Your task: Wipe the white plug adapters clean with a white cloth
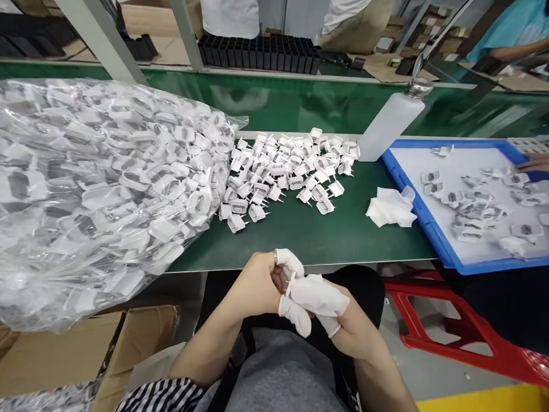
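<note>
My left hand (261,289) and my right hand (338,315) meet above my lap, just off the front edge of the green table (274,246). White finger covers sit on several fingertips. Between the hands is a white plug housing (291,281); two thin prongs point to the left and the fingers hide most of its body. Both hands are closed around it. Beyond them on the table lies a loose pile of similar white plug housings (295,166). A crumpled white cloth (391,207) rests to the right of that pile.
A large clear bag (107,171) full of white housings fills the left side. A white bottle (390,126) stands at the back. At right, a blue tray (420,220) holds more housings, with another person's hand (536,162) beside it. Below are a red stool (437,320) and cardboard (132,349).
</note>
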Demonstrator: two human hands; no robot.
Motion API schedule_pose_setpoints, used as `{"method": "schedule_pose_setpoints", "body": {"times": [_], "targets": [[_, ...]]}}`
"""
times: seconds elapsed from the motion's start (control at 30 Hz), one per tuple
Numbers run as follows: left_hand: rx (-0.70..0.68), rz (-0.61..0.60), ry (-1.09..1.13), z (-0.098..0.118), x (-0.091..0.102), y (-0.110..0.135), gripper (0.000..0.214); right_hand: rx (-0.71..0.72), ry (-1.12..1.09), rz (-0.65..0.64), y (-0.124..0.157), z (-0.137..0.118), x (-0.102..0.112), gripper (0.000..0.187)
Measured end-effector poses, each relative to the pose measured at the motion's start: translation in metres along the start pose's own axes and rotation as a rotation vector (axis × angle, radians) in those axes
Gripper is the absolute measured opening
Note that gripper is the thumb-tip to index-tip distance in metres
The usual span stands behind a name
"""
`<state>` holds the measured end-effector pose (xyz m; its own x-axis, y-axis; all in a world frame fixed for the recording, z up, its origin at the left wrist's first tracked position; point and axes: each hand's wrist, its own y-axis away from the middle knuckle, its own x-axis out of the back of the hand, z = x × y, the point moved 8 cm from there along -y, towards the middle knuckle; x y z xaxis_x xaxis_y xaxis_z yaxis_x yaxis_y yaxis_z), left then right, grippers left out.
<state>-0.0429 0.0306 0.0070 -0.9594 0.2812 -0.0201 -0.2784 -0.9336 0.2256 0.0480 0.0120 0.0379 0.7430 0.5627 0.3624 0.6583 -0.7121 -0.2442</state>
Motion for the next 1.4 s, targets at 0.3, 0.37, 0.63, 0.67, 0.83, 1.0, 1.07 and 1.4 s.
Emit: {"method": "schedule_pose_setpoints", "body": {"times": [0.3, 0.37, 0.63, 0.67, 0.83, 1.0, 1.07, 1.4], "targets": [[0.134, -0.011, 0.225, -0.018, -0.01, 0.001, 0.06, 0.177, 0.25, 0.329, 0.008, -0.012, 0.02, 0.021], [0.144, -0.088, 0.306, -0.018, -0.014, 0.0, 0.053, 0.198, 0.278, 0.337, 0.009, -0.012, 0.022, 0.02], [0.003, 0.057, 0.521, -0.009, -0.005, -0.009, 0.034, 0.159, -0.071, 0.64, 0.03, 0.006, 0.039, 0.033], [0.006, 0.061, 0.546, -0.01, -0.006, -0.009, 0.034, 0.117, -0.168, 0.728, 0.035, 0.013, 0.044, 0.034], [0.115, -0.101, 0.579, -0.016, -0.02, -0.012, 0.03, -0.026, -0.426, 0.404, 0.015, 0.021, 0.027, 0.023], [0.156, -0.162, 0.503, -0.022, -0.026, -0.013, 0.027, 0.051, -0.275, 0.393, 0.007, 0.005, 0.028, 0.022], [0.106, -0.075, 0.414, -0.023, -0.022, -0.012, 0.03, 0.058, -0.169, 0.502, 0.011, 0.005, 0.032, 0.023], [-0.719, 0.24, -0.069, 0.028, -0.007, 0.015, 0.049, 0.021, -0.281, 0.799, 0.032, 0.034, 0.033, 0.027]]}}
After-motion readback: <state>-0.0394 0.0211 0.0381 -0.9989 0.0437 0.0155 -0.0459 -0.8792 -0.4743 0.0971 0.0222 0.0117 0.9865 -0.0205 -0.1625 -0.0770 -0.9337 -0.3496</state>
